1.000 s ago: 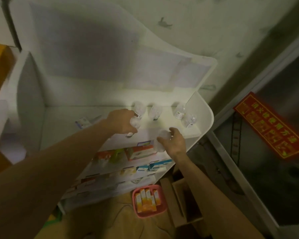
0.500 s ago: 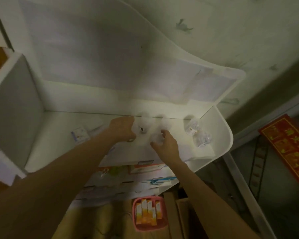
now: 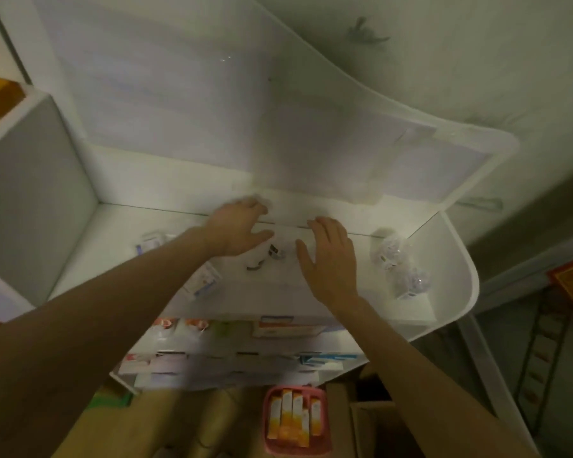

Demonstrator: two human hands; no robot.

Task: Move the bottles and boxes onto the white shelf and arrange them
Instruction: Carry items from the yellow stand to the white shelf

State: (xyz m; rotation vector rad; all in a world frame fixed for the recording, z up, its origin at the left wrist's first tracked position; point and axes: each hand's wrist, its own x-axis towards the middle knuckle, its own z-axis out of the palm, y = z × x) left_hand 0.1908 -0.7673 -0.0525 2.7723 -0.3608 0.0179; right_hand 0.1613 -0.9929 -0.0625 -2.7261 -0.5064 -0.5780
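White shelf (image 3: 457,292) with clear bottles (image 3: 394,259), boxes (image 3: 202,279)

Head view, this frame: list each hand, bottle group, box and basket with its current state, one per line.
Left hand: open, fingers spread over the top shelf, holding nothing.
Right hand: open, fingers straight, holding nothing.
Bottles between the hands: on the top shelf, blurred, ungripped.
Clear bottles: standing at the shelf's right end, untouched.
White shelf: top tier partly filled.
Small box: lying on the shelf.
Pink basket: on the floor, holding orange boxes.
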